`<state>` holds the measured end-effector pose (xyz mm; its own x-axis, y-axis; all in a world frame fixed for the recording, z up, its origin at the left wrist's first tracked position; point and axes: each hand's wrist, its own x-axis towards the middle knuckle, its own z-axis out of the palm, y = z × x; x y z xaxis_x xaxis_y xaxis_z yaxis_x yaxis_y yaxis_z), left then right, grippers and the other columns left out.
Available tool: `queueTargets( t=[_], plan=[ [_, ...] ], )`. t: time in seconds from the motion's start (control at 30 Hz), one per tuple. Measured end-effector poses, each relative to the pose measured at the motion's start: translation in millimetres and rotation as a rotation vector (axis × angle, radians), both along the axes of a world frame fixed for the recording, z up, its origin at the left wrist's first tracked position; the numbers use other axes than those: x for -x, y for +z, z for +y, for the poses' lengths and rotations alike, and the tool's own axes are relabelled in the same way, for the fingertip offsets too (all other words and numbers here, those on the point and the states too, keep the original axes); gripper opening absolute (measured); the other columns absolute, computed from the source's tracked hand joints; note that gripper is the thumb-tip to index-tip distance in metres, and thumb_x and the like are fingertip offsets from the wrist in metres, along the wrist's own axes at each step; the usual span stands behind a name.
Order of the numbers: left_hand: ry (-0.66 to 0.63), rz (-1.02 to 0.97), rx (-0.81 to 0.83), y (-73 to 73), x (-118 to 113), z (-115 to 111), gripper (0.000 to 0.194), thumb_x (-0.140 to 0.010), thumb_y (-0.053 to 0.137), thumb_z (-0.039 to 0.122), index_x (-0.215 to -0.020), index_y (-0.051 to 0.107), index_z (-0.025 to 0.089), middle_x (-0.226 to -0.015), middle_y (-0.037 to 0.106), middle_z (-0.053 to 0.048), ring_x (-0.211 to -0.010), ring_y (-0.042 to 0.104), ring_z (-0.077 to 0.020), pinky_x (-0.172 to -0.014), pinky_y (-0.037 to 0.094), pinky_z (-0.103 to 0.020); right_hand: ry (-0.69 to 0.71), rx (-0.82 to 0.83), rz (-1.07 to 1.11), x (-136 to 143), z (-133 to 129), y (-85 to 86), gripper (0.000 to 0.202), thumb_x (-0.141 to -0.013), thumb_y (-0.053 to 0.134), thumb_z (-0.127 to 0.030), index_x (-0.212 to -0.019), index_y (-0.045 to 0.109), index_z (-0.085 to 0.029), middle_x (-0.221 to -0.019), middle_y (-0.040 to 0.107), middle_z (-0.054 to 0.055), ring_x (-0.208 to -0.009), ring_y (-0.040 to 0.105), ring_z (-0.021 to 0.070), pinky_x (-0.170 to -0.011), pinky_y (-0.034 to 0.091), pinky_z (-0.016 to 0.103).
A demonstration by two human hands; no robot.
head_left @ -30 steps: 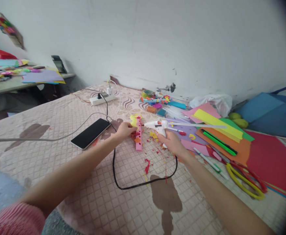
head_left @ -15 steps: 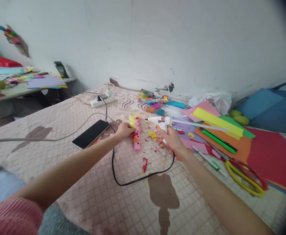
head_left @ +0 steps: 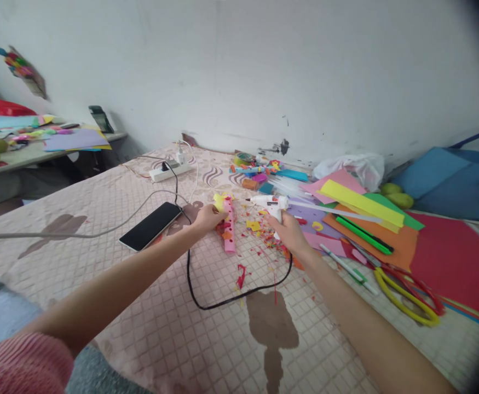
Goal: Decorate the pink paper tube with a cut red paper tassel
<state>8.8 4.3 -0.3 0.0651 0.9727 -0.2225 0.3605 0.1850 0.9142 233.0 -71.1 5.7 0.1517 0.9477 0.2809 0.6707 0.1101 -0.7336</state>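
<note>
A pink paper strip (head_left: 229,241), spotted with red and orange, stands out on the table near the middle, with a yellow piece (head_left: 218,202) at its upper left. My left hand (head_left: 208,218) is closed at the strip's left side, its fingertips pinching at the edge by the yellow piece. In my right hand (head_left: 292,231) is a white glue gun (head_left: 278,202), gripped by its handle. The gun's dark nozzle points left toward the strip, apart from it, and a long translucent glue stick (head_left: 325,208) sticks out behind. My fingers partly hide the handle.
A black cord (head_left: 223,302) loops across the tablecloth below the hands. Left lie a phone (head_left: 151,225) and a power strip (head_left: 169,172). Paper scraps (head_left: 253,225) lie between the hands. On the right are coloured sheets (head_left: 456,257), a green cutter (head_left: 362,234) and scissors (head_left: 407,301).
The whole view has shifted slightly. Both hands keep their holds, and the glue gun stays beside the pink strip with hardly any movement.
</note>
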Motion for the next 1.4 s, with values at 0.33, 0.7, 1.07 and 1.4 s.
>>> queueTargets(
  t=[0.33,0.7,1.07,1.4],
  plan=[
    [0.005,0.193,-0.127,-1.6,-3.2,3.6,0.022,-0.061,0.072,0.022,-0.065,0.052,0.017,-0.059,0.059,-0.001,-0.06,0.06,-0.0149,-0.049,0.039,-0.02,-0.014,-0.012,0.0,-0.9,-4.0,1.5,0.029,-0.08,0.046,-0.047,-0.07,0.051,-0.02,-0.059,0.055,-0.001,-0.057,0.051,0.0165,-0.053,0.034,0.026],
    [-0.004,0.219,-0.126,0.0,-3.5,4.7,0.017,-0.062,0.073,0.018,-0.07,0.058,0.017,-0.056,0.061,-0.001,-0.062,0.064,-0.0169,-0.052,0.044,-0.02,-0.026,-0.01,0.002,0.4,-8.1,4.3,0.03,-0.08,0.047,-0.047,-0.068,0.05,-0.02,-0.058,0.053,-0.001,-0.056,0.05,0.0164,-0.052,0.032,0.026],
    [-0.012,0.254,-0.122,-2.9,-2.0,5.7,0.01,-0.068,0.067,0.02,-0.072,0.061,0.014,-0.06,0.065,-0.003,-0.058,0.062,-0.0138,-0.051,0.045,-0.019,-0.025,-0.003,0.019,-1.0,-7.7,1.2,0.029,-0.08,0.047,-0.046,-0.07,0.051,-0.019,-0.059,0.054,-0.001,-0.056,0.049,0.0161,-0.053,0.032,0.026],
    [-0.011,0.282,-0.125,-0.1,-2.8,4.3,0.015,-0.07,0.068,0.026,-0.076,0.061,0.014,-0.066,0.067,-0.005,-0.065,0.065,-0.0163,-0.054,0.046,-0.021,-0.027,-0.012,0.039,-2.1,-7.4,0.6,0.029,-0.079,0.048,-0.047,-0.072,0.053,-0.019,-0.062,0.056,0.0,-0.059,0.051,0.0165,-0.054,0.033,0.026]
  ],
)
